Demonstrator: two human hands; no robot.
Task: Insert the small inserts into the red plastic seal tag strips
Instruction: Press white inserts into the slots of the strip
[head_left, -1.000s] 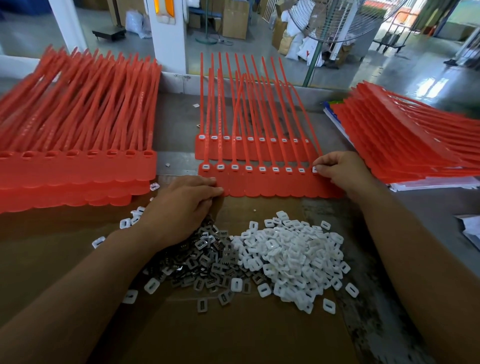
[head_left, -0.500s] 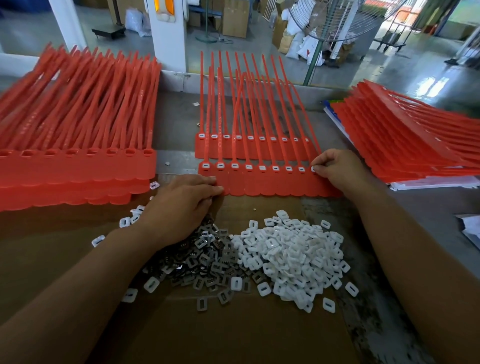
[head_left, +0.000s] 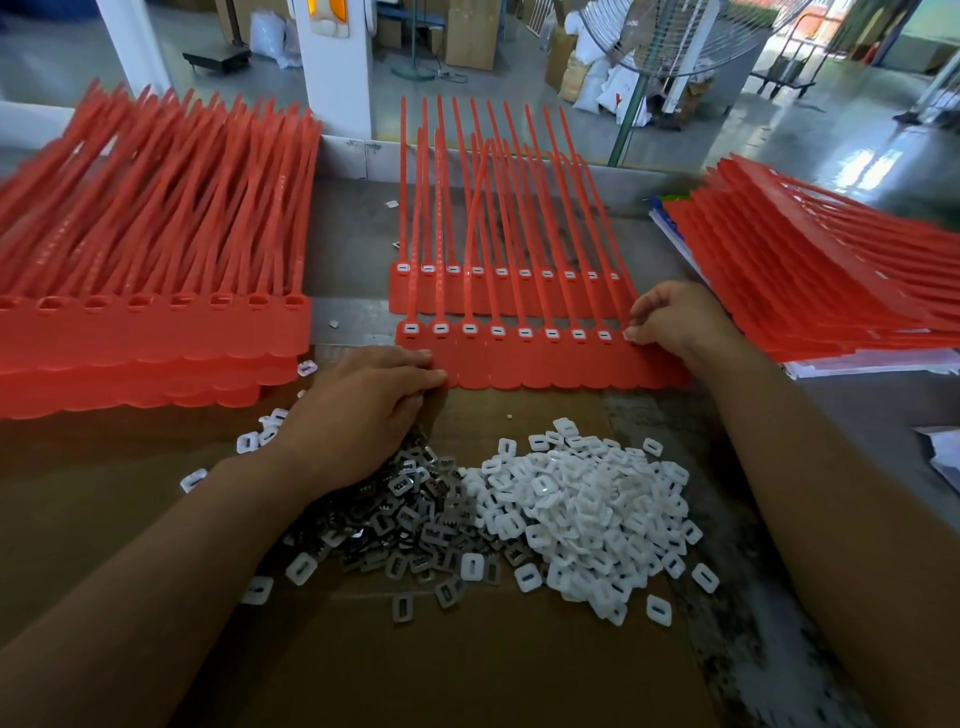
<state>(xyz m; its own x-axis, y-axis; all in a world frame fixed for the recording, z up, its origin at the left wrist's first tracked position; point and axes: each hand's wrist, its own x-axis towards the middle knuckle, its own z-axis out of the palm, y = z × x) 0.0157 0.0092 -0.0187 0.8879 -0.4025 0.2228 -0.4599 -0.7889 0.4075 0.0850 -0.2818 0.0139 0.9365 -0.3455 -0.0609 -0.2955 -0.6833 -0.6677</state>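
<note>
Two rows of joined red seal tag strips lie mid-table; the near row (head_left: 545, 366) has white inserts seated in its sockets, and the far row (head_left: 498, 299) does too. My right hand (head_left: 670, 319) has its fingers curled at the near row's right end and presses a white insert there. My left hand (head_left: 363, 410) lies flat, fingertips touching the near row's left end. A heap of white inserts (head_left: 582, 504) and a heap of grey metal inserts (head_left: 410, 525) sit on brown cardboard (head_left: 467, 665) in front of me.
A thick stack of red strips with empty sockets (head_left: 150, 291) fills the left side. Another red stack (head_left: 831, 280) lies on papers at the right. A low wall, a white post and a floor fan stand behind the table.
Both hands stay almost where they were. The right hand's fingers have shifted slightly at the row's right end.
</note>
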